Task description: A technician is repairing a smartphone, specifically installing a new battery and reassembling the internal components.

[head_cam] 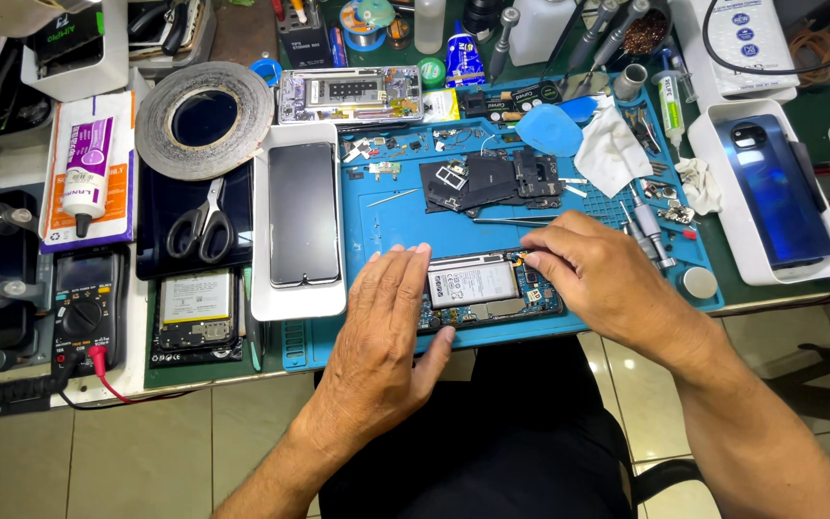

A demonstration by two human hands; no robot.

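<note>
Fingers [391, 274] of the left hand [381, 327] lie flat and together, pressing on the left end of the opened phone [487, 288], gripping nothing. The right hand [593, 274] curls over the phone's right end, fingertips bent down onto it near the top edge; whether they pinch anything cannot be told. The phone lies at the near edge of the blue mat [396, 216], with tweezers [511, 221] just beyond.

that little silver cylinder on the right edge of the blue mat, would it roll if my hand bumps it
Probably not while it stays as it is: the silver cylinder stands on its flat end on the blue mat. Knocked onto its side, its round wall would likely roll. The mat edge and table edge are close, beside the right hand.
</note>
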